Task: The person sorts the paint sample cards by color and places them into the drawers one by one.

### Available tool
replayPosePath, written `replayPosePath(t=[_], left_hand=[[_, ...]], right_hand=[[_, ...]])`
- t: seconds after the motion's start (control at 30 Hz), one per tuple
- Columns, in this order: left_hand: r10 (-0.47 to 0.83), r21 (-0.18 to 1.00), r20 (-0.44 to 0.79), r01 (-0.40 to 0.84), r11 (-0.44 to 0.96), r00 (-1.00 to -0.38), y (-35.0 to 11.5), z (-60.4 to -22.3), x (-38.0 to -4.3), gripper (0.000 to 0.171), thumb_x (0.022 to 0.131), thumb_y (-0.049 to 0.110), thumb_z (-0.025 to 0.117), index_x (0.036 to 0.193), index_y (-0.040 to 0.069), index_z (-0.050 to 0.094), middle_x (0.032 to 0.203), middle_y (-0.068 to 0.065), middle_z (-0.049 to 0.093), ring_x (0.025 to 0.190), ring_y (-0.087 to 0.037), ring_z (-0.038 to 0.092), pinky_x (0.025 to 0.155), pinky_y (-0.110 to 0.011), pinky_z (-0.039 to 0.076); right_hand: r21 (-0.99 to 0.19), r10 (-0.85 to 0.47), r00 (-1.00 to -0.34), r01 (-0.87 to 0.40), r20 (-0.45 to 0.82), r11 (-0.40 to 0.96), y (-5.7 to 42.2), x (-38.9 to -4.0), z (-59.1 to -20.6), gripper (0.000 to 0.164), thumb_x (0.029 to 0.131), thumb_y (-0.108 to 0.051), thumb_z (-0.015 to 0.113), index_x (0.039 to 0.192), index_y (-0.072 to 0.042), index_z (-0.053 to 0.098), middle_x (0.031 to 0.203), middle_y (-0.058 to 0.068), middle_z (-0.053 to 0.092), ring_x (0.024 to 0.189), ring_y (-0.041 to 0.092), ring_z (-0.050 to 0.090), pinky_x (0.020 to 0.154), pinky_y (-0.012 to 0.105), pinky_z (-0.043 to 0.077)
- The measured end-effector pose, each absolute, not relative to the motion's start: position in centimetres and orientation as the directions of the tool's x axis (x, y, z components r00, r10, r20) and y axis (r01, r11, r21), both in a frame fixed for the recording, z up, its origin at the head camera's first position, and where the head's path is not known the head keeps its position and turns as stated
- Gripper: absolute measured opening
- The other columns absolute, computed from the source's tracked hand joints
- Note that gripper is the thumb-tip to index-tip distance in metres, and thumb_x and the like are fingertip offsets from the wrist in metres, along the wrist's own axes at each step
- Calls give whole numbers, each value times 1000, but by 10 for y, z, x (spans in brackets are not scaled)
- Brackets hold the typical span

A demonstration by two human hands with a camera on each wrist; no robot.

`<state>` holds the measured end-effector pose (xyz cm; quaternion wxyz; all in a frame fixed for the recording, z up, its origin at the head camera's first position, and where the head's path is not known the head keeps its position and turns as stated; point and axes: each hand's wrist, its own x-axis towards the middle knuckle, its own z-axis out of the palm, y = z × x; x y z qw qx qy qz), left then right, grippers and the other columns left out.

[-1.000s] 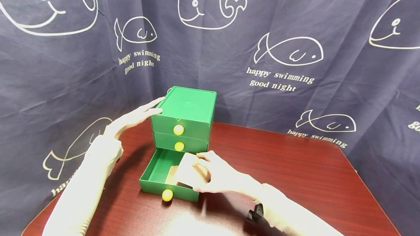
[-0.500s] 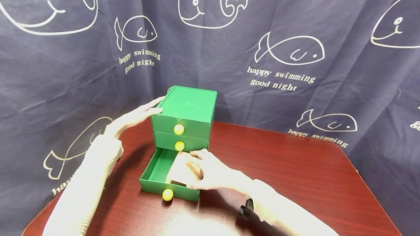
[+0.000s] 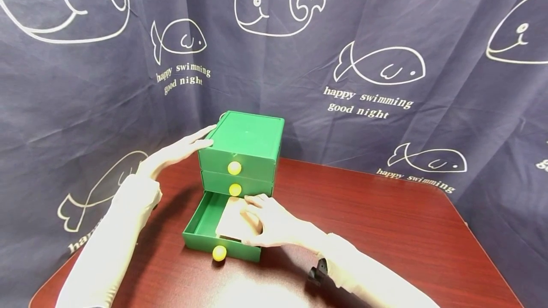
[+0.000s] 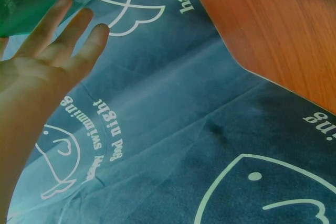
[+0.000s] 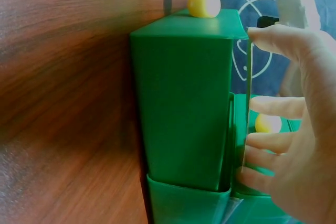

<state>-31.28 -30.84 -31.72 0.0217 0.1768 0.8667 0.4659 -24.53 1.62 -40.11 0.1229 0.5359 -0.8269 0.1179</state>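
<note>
A green drawer cabinet [image 3: 248,134] with yellow knobs stands on the table, its bottom drawer [image 3: 205,215] pulled out. In the drawer's right part is a pale, flat rectangular thing [image 3: 233,220], which shows as a thin edge in the right wrist view. My right hand [image 3: 274,222] holds it from above by its right side, thumb near the drawer front and fingertips along its face; the frames do not show its exact kind. My left hand [image 3: 175,151] rests with straight fingers against the cabinet's upper left edge.
The two upper drawers [image 3: 239,182] are closed. A reddish-brown wooden table [image 3: 364,222] extends to the right. Behind it hangs a dark blue curtain [image 3: 299,61] with white whale and fish drawings. The drawer's outer side [image 5: 178,108] faces the right wrist camera.
My right hand has moved left and slightly up in the head view, and the pale flat thing has tilted down to lie flatter in the drawer. The left hand has stayed put.
</note>
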Motion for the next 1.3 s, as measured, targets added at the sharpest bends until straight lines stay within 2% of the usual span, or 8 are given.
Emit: replayPosePath(t=[0.17,0.3,0.5,0.67,0.87,1.03,1.1,1.3], left_hand=[[328,815,129,289,503,-936,-309,-317,-312,60,101,37,48,154,31,20,161,4,21,149,-17,13,122,-49,11],[324,806,128,288,516,-937,-309,-316,-311,60,101,38,48,154,32,20,161,5,20,149,-16,12,122,-49,11],[325,803,129,291,520,-937,-309,-314,-310,60,101,38,48,154,32,21,161,6,20,149,-16,12,122,-49,11],[326,799,134,297,523,-936,-310,-314,-310,60,101,39,48,154,32,20,161,5,20,149,-16,12,122,-49,11],[330,805,127,292,517,-935,-309,-316,-309,62,101,41,47,154,31,19,161,5,20,149,-17,12,122,-49,11],[330,808,129,292,512,-935,-310,-317,-309,62,101,41,47,155,31,18,161,6,20,149,-17,13,122,-49,11],[336,808,130,296,509,-933,-310,-317,-310,62,101,41,47,155,30,18,161,6,19,149,-18,12,122,-49,11],[342,809,137,304,502,-930,-308,-316,-308,62,101,39,47,155,29,18,162,5,19,149,-20,13,122,-51,10]], right_hand=[[-107,-838,-364,-930,407,352,19,-242,-404,58,76,-50,75,120,-15,63,139,13,53,128,29,48,102,47,44],[-150,-789,-333,-942,517,299,21,-227,-403,44,80,-41,74,114,-15,64,129,7,59,119,23,53,98,39,46],[-488,-770,-368,-869,522,84,16,-184,-404,38,85,-24,72,120,-15,60,112,0,64,101,11,58,90,21,49],[-792,-819,-387,-597,423,-127,4,-152,-417,31,90,-11,67,119,-4,60,106,18,69,88,18,67,80,21,55],[-994,-887,-454,19,84,-104,-10,-136,-433,40,99,-13,53,126,15,47,110,44,57,71,18,68,67,21,56],[-923,-850,-490,384,-194,-11,-20,-134,-440,34,98,-27,51,116,2,54,99,19,69,70,8,64,63,17,52],[-899,-827,-507,439,-244,-4,-23,-134,-442,34,99,-32,49,115,-3,52,96,9,69,68,9,64,62,18,52],[-860,-780,-555,508,-290,-42,-35,-138,-449,48,99,-42,46,123,-1,40,90,6,68,65,11,63,60,22,52]])
